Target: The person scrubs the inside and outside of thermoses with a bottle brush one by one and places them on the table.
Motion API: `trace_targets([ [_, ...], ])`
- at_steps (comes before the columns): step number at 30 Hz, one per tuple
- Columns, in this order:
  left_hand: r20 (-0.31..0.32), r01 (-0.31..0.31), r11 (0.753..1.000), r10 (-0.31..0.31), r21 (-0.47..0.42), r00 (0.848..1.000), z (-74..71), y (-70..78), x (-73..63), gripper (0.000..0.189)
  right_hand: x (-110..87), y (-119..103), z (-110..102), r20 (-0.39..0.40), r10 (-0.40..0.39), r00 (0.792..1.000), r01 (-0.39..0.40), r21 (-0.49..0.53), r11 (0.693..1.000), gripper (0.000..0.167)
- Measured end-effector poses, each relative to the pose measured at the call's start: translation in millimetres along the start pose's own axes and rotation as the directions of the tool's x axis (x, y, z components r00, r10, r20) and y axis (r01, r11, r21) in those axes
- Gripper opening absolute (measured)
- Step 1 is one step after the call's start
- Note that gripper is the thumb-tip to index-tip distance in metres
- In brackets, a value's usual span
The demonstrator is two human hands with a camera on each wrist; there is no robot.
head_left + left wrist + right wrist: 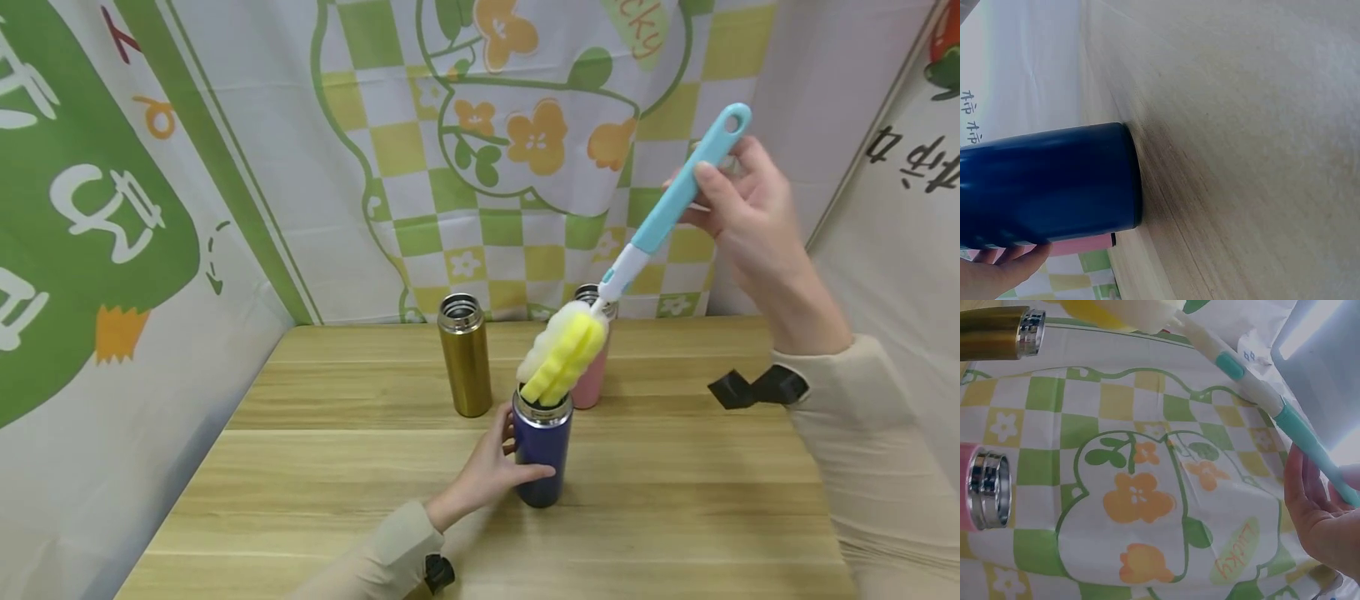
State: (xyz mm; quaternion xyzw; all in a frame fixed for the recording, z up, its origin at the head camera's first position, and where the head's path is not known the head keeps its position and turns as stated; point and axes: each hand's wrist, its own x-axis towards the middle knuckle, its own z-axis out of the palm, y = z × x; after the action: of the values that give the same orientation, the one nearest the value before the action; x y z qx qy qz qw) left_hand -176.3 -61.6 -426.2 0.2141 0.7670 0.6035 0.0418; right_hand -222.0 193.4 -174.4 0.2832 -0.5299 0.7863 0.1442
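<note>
My right hand [750, 208] grips the light-blue handle of a bottle brush [678, 196], which slants down to the left. Its white and yellow sponge head [566, 354] has its tip right at the steel mouth of a dark blue bottle [542, 467]. Around the side of that upright bottle my left hand [491, 467] holds on, thumb across the front. In the left wrist view the blue bottle [1054, 184] has its base on the table, with the left fingers [1019, 262] along its side. The right wrist view shows the brush handle [1310, 447] between thumb and fingers.
A gold bottle [468, 367] without a lid stands behind and left of the blue one. Behind the sponge is a partly hidden pink bottle [592, 383], also lidless. The wooden table [337, 483] meets a patterned cloth [480, 233] at its back edge.
</note>
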Motion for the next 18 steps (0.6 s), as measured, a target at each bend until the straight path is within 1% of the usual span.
trace_targets([
  [4,0.000,-0.009,1.000,0.009,0.000,1.000,0.2,-0.5,0.1,0.079,6.6,-3,13,0.078,-0.007,0.997,0.015,-0.101,0.995,0.026],
  [9,0.009,-0.010,1.000,0.010,0.008,1.000,-0.4,0.5,-0.3,0.080,12.2,-4,26,0.197,-0.014,0.980,0.036,-0.108,0.994,0.022],
  [10,0.011,-0.012,1.000,0.012,0.010,1.000,-0.6,0.7,-0.5,0.080,12.8,-3,28,0.214,-0.019,0.977,0.047,-0.125,0.991,0.022],
  [12,0.011,-0.022,1.000,0.021,0.013,1.000,-0.8,0.8,-0.9,0.080,14.1,-2,33,0.239,-0.026,0.971,0.068,-0.169,0.983,0.021],
  [14,0.010,-0.022,1.000,0.022,0.010,1.000,-1.4,10.0,-3.1,0.079,15.0,-1,37,0.262,-0.022,0.965,0.078,-0.204,0.976,0.022],
  [15,0.009,-0.020,1.000,0.020,0.008,1.000,-1.3,11.6,-3.3,0.078,15.4,0,39,0.265,-0.025,0.964,0.089,-0.232,0.969,0.022],
  [18,0.007,-0.018,1.000,0.018,0.005,1.000,-0.9,12.5,-3.4,0.077,16.0,2,44,0.283,-0.022,0.959,0.105,-0.281,0.954,0.023],
])
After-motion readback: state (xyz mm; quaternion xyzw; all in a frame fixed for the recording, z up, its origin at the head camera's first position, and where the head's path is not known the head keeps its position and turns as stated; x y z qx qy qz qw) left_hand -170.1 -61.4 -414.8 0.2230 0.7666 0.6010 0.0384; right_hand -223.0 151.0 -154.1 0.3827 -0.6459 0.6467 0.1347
